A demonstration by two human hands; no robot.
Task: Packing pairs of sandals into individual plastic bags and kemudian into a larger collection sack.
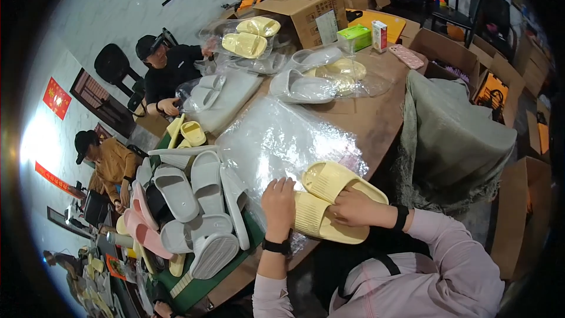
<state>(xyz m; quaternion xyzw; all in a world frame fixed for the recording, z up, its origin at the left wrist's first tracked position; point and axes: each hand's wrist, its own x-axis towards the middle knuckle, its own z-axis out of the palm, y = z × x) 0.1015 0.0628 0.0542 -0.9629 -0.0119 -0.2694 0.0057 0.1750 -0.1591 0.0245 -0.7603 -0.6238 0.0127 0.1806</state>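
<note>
Near the table's front edge, a pair of pale yellow slippers (331, 178) lies side by side, toes to the left. My right hand (356, 207) grips the pair, its fingers reaching in at the straps. Beside the ribbed toe of the nearer slipper, my left hand (278, 207) has its fingers closed at the edge of a clear plastic bag (276, 141); the fingertips are partly hidden. Shiny film from the bags spreads beyond the slippers over the table. Left of my left hand, grey slippers (178, 193) are piled with pink slippers (147, 231) and more yellow ones.
Bagged grey slippers (303, 86) and bagged yellow slippers (244, 45) lie farther back on the brown table (376, 121). A cardboard box (306, 15) stands behind them. At the right are a cloth-covered stool (453, 129) and open cartons (518, 218). Two people work at the left.
</note>
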